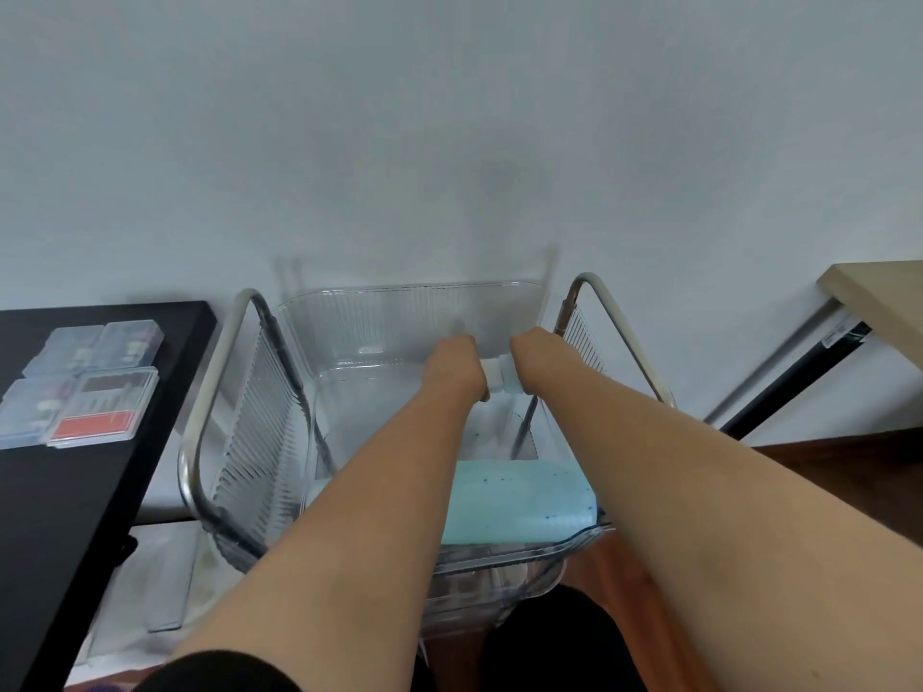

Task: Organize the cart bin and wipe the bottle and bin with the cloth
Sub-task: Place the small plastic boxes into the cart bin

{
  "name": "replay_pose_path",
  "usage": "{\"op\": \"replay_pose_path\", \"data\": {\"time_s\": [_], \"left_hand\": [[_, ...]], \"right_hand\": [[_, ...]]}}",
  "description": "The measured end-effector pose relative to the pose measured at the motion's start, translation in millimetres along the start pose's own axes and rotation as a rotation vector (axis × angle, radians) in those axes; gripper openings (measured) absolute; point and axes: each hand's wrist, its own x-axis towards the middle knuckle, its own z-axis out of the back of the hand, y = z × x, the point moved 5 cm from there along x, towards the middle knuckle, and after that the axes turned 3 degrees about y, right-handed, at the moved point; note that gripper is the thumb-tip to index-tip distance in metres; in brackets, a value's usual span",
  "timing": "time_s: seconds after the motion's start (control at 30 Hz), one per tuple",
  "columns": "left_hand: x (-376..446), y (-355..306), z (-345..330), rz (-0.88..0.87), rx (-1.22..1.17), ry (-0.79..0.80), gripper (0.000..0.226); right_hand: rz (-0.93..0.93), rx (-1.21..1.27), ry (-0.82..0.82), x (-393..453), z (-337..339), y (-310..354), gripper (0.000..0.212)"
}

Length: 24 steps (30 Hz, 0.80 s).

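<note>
A clear ribbed plastic bin point(349, 322) sits in the top of a cart with metal tube side rails point(220, 362). Inside it lies a clear bottle point(519, 501) holding pale teal liquid with dark specks, its base toward me. Its white cap point(495, 378) points away. My left hand point(452, 364) and my right hand point(537, 354) are both down in the bin, closed on either side of the cap end. My fingers are hidden from here. No cloth is visible.
A black table point(65, 516) stands at the left with several clear plastic cases point(95, 397) on it, one with a red insert. A flat clear panel point(160, 581) lies on the floor beside the cart. A light wooden tabletop point(884, 297) on black legs is at the right. The wall is close behind.
</note>
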Motion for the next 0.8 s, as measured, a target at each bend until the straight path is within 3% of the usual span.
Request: {"op": "replay_pose_path", "data": {"time_s": [0.37, 0.53, 0.73, 0.8], "left_hand": [[5, 4, -3, -0.022, -0.023, -0.019, 0.056], [-3, 10, 3, -0.011, -0.025, 0.006, 0.063], [-31, 27, 53, -0.075, -0.048, -0.092, 0.047], [-47, 31, 79, -0.106, -0.071, -0.145, 0.042]], "right_hand": [[-0.006, 0.022, -0.008, -2, 1, 2, 0.041], [-0.046, 0.067, -0.041, -10, 10, 2, 0.031], [-0.037, 0.172, -0.059, -29, 52, 9, 0.012], [0.025, 0.31, -0.17, -36, 72, 10, 0.026]]}}
